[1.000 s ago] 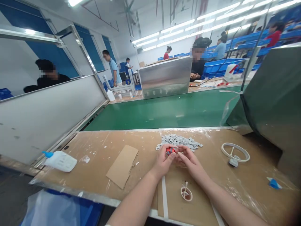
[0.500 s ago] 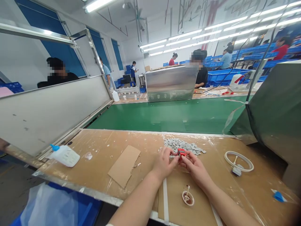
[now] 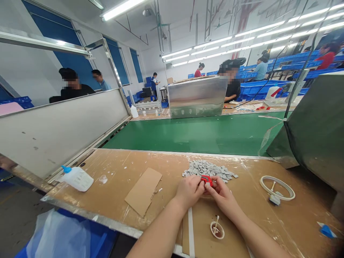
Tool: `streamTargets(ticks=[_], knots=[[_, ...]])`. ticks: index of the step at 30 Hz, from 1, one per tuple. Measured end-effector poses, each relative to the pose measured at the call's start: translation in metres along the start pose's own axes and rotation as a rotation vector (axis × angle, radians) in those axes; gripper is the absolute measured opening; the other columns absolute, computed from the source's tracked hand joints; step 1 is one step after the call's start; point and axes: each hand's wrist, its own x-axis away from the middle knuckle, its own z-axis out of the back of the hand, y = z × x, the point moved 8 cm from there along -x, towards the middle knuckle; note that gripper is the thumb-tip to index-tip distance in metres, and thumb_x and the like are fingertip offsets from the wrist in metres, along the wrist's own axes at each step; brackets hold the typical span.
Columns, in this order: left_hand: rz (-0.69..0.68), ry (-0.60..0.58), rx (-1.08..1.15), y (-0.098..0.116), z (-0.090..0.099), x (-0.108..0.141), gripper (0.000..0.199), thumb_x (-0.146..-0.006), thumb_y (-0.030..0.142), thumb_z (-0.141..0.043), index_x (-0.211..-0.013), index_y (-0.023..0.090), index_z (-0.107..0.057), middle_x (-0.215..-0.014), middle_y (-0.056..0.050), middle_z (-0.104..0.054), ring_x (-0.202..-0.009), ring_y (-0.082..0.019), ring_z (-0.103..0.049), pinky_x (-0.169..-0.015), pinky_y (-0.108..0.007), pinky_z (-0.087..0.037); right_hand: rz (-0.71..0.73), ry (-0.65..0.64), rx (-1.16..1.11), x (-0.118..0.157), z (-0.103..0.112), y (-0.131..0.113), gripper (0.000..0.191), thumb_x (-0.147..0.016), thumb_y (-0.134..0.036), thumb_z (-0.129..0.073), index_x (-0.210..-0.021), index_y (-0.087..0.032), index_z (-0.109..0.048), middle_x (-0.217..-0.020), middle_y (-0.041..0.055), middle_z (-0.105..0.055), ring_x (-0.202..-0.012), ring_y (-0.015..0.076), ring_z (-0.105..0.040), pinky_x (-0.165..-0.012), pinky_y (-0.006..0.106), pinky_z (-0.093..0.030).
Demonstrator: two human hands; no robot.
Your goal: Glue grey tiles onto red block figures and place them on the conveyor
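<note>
- Head view: the left hand [image 3: 190, 189] and the right hand [image 3: 223, 192] meet over the counter [image 3: 107, 204], fingertips clamped on a small red block [image 3: 206, 180] between them.
- The block sits at the fingertips rather than deep in the palms, which probably leaves most of it in sight and easy to turn; what the covered fingers do cannot be told.
- Just beyond the hands lies a loose pile of grey pieces [image 3: 208, 168], presumably heaped there so that either hand can reach it with little arm travel.
- Nearer the body than the hands, between the forearms, stands a small cup [image 3: 218, 235] of dark reddish liquid with a stick [image 3: 216, 223] leaning in it, its end up, perhaps so it can be picked up cleanly.
- Left of the hands lies a flat piece of cardboard [image 3: 143, 191]; farther left, a bottle [image 3: 79, 179] rests on its side.
- Well right of the hands is a white ring [image 3: 291, 193], seemingly set aside from the working spot.
</note>
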Motion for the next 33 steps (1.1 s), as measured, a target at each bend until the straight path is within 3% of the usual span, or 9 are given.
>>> streamTargets(ticks=[4,7,12,14,17,21,26,28,33], knots=[[0.031,-0.043,0.044,-0.002,-0.001,0.001,0.027,-0.105,0.029,-0.044,-0.083,0.021,-0.058,-0.084,-0.004,-0.067,-0.078,-0.019,-0.062,-0.070,-0.030,-0.045,0.011,0.025,0.027,0.002,0.002,0.001,0.063,-0.080,-0.072,-0.076,-0.115,-0.023,-0.057,-0.097,0.0090,-0.076,-0.080,0.0241,-0.074,-0.078,0.040,-0.065],[0.025,-0.065,0.043,0.000,-0.002,0.000,0.029,-0.106,0.028,-0.040,-0.086,0.021,-0.059,-0.086,-0.004,-0.069,-0.080,-0.019,-0.064,-0.071,-0.030,-0.046,0.019,0.019,0.056,0.001,0.003,0.003,0.070,-0.085,-0.071,-0.072,-0.134,-0.024,-0.055,-0.100,0.0079,-0.076,-0.080,0.0232,-0.073,-0.077,0.039,-0.065],[0.029,-0.118,-0.066,-0.001,-0.007,0.000,0.023,-0.104,0.025,-0.045,-0.089,0.019,-0.062,-0.088,-0.006,-0.071,-0.081,-0.020,-0.066,-0.074,-0.031,-0.049,0.093,0.023,0.231,-0.002,0.009,0.008,0.060,-0.090,-0.068,-0.066,-0.130,-0.024,-0.066,-0.125,0.0120,-0.072,-0.121,0.0304,-0.068,-0.102,0.042,-0.059],[0.032,-0.133,-0.092,-0.002,-0.009,0.001,0.020,-0.103,0.025,-0.048,-0.089,0.019,-0.063,-0.089,-0.006,-0.072,-0.081,-0.021,-0.067,-0.075,-0.031,-0.050,0.106,0.015,0.292,-0.002,0.009,0.010,0.057,-0.092,-0.067,-0.064,-0.129,-0.024,-0.065,-0.130,0.0121,-0.071,-0.128,0.0311,-0.064,-0.107,0.042,-0.056],[0.040,-0.147,-0.121,-0.003,-0.012,0.002,0.020,-0.102,0.026,-0.050,-0.089,0.019,-0.064,-0.090,-0.007,-0.073,-0.081,-0.021,-0.068,-0.074,-0.032,-0.051,0.077,-0.001,0.300,-0.003,0.009,0.013,0.057,-0.094,-0.067,-0.060,-0.131,-0.024,-0.060,-0.122,0.0110,-0.072,-0.109,0.0280,-0.070,-0.091,0.039,-0.060],[0.034,-0.163,-0.153,-0.002,-0.017,0.003,0.018,-0.101,0.025,-0.051,-0.093,0.018,-0.066,-0.094,-0.008,-0.074,-0.085,-0.023,-0.070,-0.077,-0.034,-0.053,0.036,-0.018,0.227,-0.003,0.006,0.015,0.054,-0.095,-0.071,-0.057,-0.122,-0.023,-0.056,-0.091,0.0039,-0.070,-0.074,0.0203,-0.066,-0.069,0.033,-0.057],[0.012,-0.217,-0.245,0.002,-0.024,0.003,0.021,-0.102,0.032,-0.054,-0.101,0.017,-0.068,-0.099,-0.009,-0.076,-0.089,-0.026,-0.072,-0.077,-0.037,-0.054,0.005,0.003,0.227,-0.005,0.009,0.021,0.052,-0.094,-0.072,-0.057,-0.113,-0.023,-0.057,-0.075,-0.0013,-0.063,-0.063,0.0181,-0.059,-0.062,0.031,-0.052],[0.010,-0.239,-0.279,0.003,-0.026,0.003,0.022,-0.102,0.033,-0.054,-0.103,0.017,-0.069,-0.099,-0.008,-0.076,-0.090,-0.026,-0.073,-0.078,-0.036,-0.054,0.009,0.018,0.283,-0.007,0.011,0.023,0.053,-0.094,-0.071,-0.056,-0.117,-0.023,-0.060,-0.079,0.0007,-0.067,-0.068,0.0197,-0.063,-0.065,0.032,-0.054],[0.026,-0.240,-0.289,0.003,-0.028,0.003,0.023,-0.102,0.031,-0.053,-0.109,0.017,-0.070,-0.101,-0.008,-0.077,-0.092,-0.025,-0.073,-0.080,-0.036,-0.055,0.064,0.008,0.375,-0.009,0.012,0.021,0.053,-0.094,-0.066,-0.055,-0.121,-0.022,-0.068,-0.116,0.0098,-0.074,-0.111,0.0281,-0.069,-0.094,0.037,-0.057]])
